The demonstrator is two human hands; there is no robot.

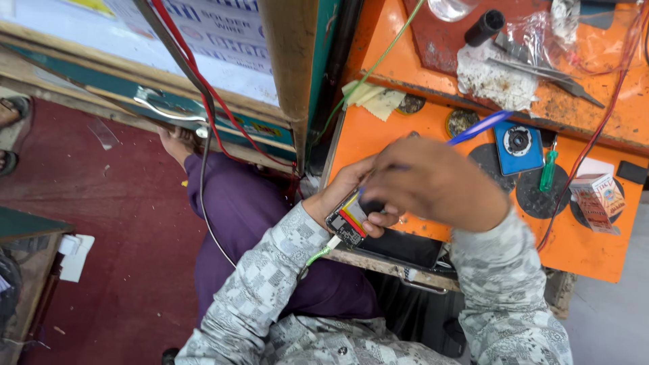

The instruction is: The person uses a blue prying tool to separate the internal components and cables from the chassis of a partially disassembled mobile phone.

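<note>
The right hand (436, 181) is curled shut around a blue pen-shaped tool (476, 128). Only the shiny blue back end of the tool sticks out past the knuckles. Its tip is hidden under the hand, so what it touches cannot be seen. The left hand (345, 196) is mostly covered by the right one. Its fingers wrap around a small circuit board (348, 223), which sits at the front edge of the orange workbench (378, 138), just above the person's lap. The board is dark, with tiny parts on it and a red and yellow strip along one side. A white plug with a green braided cable (319, 253) goes into its lower end. How big the whole board is cannot be told, since the hands cover part of it.

Both sleeves are grey with a square pattern. A flat black slab (405, 247) lies under the hands, partly hidden.

On the bench the orange paint is worn and dirty. There are round dark pads, a blue square box with a round knob (518, 145), a small green screwdriver (547, 172) and a little cardboard box (598, 199). Farther back lie metal tweezers (541, 71), a black cap (485, 27) and crumpled white stuff (493, 78). The top of the bench is cut off by the edge of the view.
</note>
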